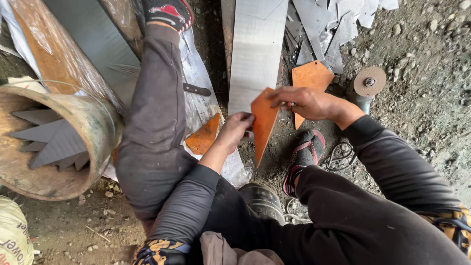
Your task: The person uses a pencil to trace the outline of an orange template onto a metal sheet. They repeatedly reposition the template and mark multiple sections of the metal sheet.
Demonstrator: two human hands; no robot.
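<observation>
Both hands grip an orange pointed template (263, 122) at the frame's centre: left hand (235, 128) pinching its nine o'clock edge, right hand (306, 102) clasping its top at two o'clock. Best to press it flat against the metal strip (255, 54) at twelve o'clock.

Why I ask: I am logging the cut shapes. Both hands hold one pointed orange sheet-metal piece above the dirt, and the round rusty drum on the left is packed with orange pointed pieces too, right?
Not quite. The head view shows the round rusty drum holding grey pointed metal pieces, not orange ones. The rest stands: the left hand and right hand both hold the pointed orange sheet-metal piece above the dirt.
</observation>
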